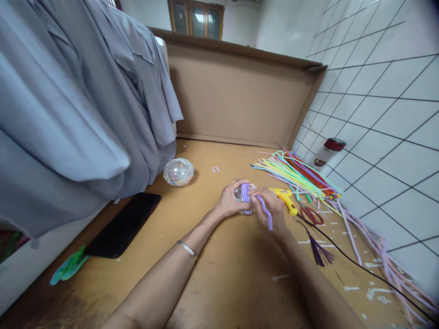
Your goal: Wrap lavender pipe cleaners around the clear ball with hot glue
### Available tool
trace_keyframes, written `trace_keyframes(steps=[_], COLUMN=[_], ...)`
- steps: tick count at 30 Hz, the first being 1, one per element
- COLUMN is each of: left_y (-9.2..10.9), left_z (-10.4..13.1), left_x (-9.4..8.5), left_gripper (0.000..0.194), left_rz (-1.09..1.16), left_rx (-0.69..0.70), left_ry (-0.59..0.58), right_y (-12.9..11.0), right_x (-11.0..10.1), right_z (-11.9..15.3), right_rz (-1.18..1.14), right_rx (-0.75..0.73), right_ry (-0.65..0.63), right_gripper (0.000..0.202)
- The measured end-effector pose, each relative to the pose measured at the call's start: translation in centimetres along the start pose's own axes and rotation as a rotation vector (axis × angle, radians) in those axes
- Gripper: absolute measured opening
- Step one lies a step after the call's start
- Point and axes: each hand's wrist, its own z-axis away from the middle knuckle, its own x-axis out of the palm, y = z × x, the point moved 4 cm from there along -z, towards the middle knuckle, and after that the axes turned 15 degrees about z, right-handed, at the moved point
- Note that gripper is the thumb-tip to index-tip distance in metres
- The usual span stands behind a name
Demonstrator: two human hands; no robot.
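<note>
My left hand [228, 201] is wrapped around a small clear plastic ball [239, 193], steadying it above the table. Rows of purple pipe cleaner lie side by side across the ball's surface. Against its right side, my right hand [276, 212] pinches a purple pipe cleaner [265, 211], whose wavy free end hangs down over the fingers. Part of the ball is hidden behind both hands. Just right of my right hand lies a yellow glue gun [287, 198], partly covered by it.
Red-handled scissors [313, 215], a purple tassel [318, 250] and a pile of coloured pipe cleaners [291, 171] lie at right, with a black cord [360, 266]. Leftward are a clear dome [179, 172], a black phone-like slab [123, 225] and hanging grey cloth [85, 100]. Cardboard [233, 96] stands behind.
</note>
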Motion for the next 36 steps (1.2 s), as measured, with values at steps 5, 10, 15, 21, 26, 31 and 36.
trace_keyframes(steps=[5,10,15,21,26,31,36], left_y=[0.18,0.05,-0.26,-0.12,0.04,-0.13,-0.19], left_z=[0.04,0.02,0.02,-0.01,0.02,0.09,-0.02], left_x=[-0.01,-0.02,0.01,-0.04,0.05,0.1,0.03], left_gripper=[0.061,0.062,0.062,0.061,0.061,0.061,0.061], left_rz=[0.0,0.001,0.013,0.005,0.027,0.051,0.061], left_rx=[-0.008,-0.008,-0.018,-0.024,-0.039,-0.067,-0.092], left_ry=[-0.004,-0.006,0.0,0.005,0.008,0.007,-0.017], right_y=[0.12,0.21,0.3,0.22,0.02,-0.09,0.03], right_x=[0.0,0.01,0.07,0.01,-0.23,-0.2,0.04], right_z=[0.04,-0.09,-0.11,-0.04,-0.21,-0.2,-0.01], right_rz=[-0.028,-0.044,-0.061,-0.072,-0.076,-0.076,-0.075], right_rx=[0.023,0.02,0.022,0.013,0.017,0.011,0.032], right_ry=[-0.015,-0.034,-0.056,-0.076,-0.079,-0.074,-0.072], right_gripper=[0.009,0.009,0.009,0.01,0.009,0.01,0.01])
